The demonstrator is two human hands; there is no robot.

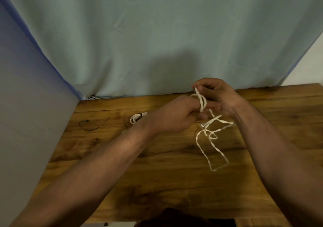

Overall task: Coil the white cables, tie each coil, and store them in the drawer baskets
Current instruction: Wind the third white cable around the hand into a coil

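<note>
A flat white cable (212, 140) is held above the wooden table (157, 165), its loose loops hanging down and trailing onto the wood. My left hand (176, 116) grips the cable, which is wound in a few turns around its extended finger. My right hand (216, 95) pinches the cable's upper end between thumb and fingertips, just above those turns. A second white cable (135, 118), coiled, lies on the table behind my left wrist and is partly hidden by it.
A thin dark wire tie (92, 124) lies on the table at the left. A pale green curtain (157, 34) hangs along the table's far edge. A grey panel (26, 104) stands at the left side.
</note>
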